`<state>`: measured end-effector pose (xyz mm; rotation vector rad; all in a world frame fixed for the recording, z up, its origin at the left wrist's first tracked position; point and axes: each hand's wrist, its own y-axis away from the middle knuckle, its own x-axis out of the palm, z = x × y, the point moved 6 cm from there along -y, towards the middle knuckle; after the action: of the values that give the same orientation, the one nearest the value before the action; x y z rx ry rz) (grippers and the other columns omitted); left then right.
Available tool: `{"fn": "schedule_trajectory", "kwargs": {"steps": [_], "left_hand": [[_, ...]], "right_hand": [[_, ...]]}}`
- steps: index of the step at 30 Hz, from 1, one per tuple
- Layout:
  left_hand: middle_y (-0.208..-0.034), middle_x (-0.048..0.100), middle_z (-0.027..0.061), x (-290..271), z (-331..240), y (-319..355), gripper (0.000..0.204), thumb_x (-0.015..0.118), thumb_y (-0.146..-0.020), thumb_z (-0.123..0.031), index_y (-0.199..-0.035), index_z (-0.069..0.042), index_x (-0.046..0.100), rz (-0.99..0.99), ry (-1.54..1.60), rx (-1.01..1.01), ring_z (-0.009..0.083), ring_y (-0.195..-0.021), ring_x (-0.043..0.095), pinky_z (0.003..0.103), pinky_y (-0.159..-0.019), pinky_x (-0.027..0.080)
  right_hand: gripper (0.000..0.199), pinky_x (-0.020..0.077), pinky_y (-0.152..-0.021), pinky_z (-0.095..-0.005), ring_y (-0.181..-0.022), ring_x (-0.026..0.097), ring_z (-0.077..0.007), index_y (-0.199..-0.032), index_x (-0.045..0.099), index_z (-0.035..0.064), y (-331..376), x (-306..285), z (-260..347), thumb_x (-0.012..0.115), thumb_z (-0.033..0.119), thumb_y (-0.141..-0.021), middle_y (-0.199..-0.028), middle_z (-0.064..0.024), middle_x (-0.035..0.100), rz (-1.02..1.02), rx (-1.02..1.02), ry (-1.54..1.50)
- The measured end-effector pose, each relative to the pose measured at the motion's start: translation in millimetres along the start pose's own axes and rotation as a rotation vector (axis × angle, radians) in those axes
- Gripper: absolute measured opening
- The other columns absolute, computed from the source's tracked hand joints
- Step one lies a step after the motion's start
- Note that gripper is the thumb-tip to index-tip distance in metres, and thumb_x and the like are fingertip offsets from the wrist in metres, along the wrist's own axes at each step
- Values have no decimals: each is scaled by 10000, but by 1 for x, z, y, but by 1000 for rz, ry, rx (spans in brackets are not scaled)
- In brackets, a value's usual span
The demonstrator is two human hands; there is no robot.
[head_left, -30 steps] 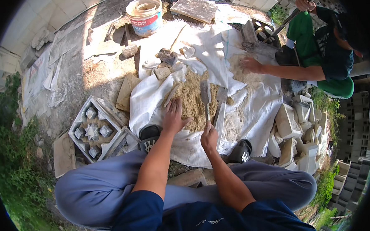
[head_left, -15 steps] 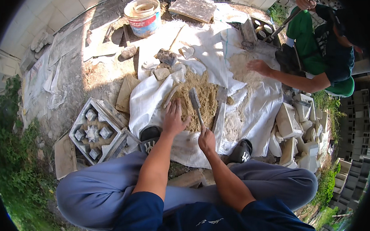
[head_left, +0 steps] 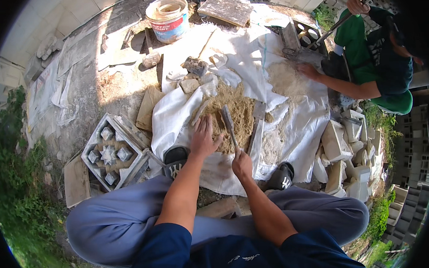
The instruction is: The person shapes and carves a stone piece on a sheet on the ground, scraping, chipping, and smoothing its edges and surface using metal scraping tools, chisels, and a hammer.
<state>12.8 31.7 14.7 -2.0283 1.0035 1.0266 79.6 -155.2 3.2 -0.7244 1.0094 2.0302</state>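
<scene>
**Supervisor:** State what has changed.

**Inspector:** The flat-bladed tool [head_left: 228,122]. A second ago its broad face shows toward the right of the sandy mound [head_left: 243,109]. Now the blade appears narrow, turned nearly onto its edge and leaning far-left, closer to the left hand [head_left: 204,140].

**Supervisor:** Condition of the hands?

**Inspector:** The right hand [head_left: 242,165] is wrapped around the tool's handle at the near side. The left hand is flat, fingers extended, grasping nothing visible; it stays at the mound's near-left edge, its fingertips beside a narrow pale piece [head_left: 200,111]. I cannot tell whether they press on it.

**Supervisor:** Location of the mound?

**Inspector:** On the white sheet [head_left: 172,108], between the person's feet and the stones at the far left. A grey bar [head_left: 257,125] lies along its right side.

**Supervisor:** Significance?

**Inspector:** In my judgement, the turn suits working the sand with the edge rather than the flat. How deep the blade sits, if at all, is not discernible.

**Supervisor:** Anything else?

**Inspector:** At the right, the co-worker's hand [head_left: 309,71] has shifted rightward along a separate sandy patch [head_left: 285,79].
</scene>
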Motion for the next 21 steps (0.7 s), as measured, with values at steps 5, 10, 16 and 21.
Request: {"fn": "schedule_trajectory", "kwargs": {"steps": [5,10,16,21], "left_hand": [[-1476,409,321,1,10,4,892,573,-888,-476,-1481,127,286,3,-5,-46,406,-1413,373,451,-1228,205],[-1467,420,322,-2,-4,-5,875,577,-897,-458,-1478,128,288,27,5,-27,407,-1408,378,453,-1222,213],[-1464,423,321,-4,1,3,839,564,-919,-434,-1481,123,284,-22,-7,-12,412,-1396,389,457,-1214,228],[-1474,417,314,1,7,3,796,540,-938,-391,-1496,108,272,-72,22,-43,413,-1389,398,460,-1201,255]], "right_hand": [[445,421,-634,-593,-765,578,-545,-889,626,-12,3,-27,46,413,343,-1054,-755,-339,591,-155,-170,-286],[454,430,-673,-614,-784,588,-552,-985,613,-33,12,-6,14,407,365,-1052,-769,-343,606,-203,-212,-196],[669,451,-774,-598,-882,606,-554,-856,670,-57,5,6,-6,341,493,-1050,-835,-364,632,4,79,-128],[651,434,-710,-583,-795,598,-537,-841,646,-55,-10,-13,29,336,476,-1055,-771,-341,613,-82,-7,-182]]}}
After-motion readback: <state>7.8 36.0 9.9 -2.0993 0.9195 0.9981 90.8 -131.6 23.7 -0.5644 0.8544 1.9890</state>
